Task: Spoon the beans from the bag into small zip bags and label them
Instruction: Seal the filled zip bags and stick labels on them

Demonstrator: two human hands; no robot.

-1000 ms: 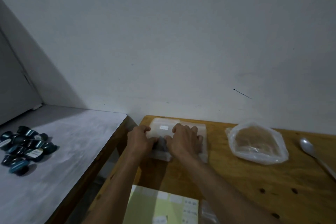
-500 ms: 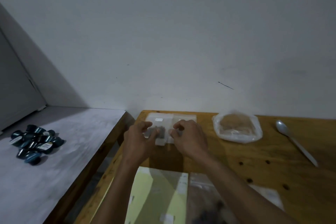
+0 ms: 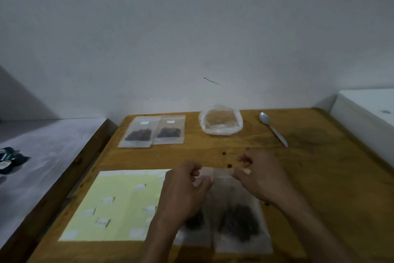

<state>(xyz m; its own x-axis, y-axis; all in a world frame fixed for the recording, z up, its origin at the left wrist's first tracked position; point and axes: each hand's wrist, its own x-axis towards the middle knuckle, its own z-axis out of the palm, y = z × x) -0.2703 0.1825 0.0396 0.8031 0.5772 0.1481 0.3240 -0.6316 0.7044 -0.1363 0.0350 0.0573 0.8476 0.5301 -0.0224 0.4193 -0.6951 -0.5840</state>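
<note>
Two small zip bags (image 3: 238,222) with dark beans lie at the near edge of the wooden table (image 3: 319,188). My left hand (image 3: 183,192) and my right hand (image 3: 260,175) pinch the top strip of these bags from both ends. Two more filled zip bags (image 3: 138,132), each with a white label, lie side by side at the back left. A clear plastic bag (image 3: 220,123) sits at the back middle, and a metal spoon (image 3: 273,128) lies to its right. A pale green label sheet (image 3: 115,205) with several white labels lies left of my hands.
A grey counter (image 3: 42,156) adjoins the table on the left and carries dark teal capsules (image 3: 10,158) at its left edge. A white box (image 3: 366,117) stands at the back right. The white wall runs behind the table.
My hands left the two labelled bags at the back left and came to the near bags, gripping their top edge. The view tilted down, showing the near table, the spoon and the white box.
</note>
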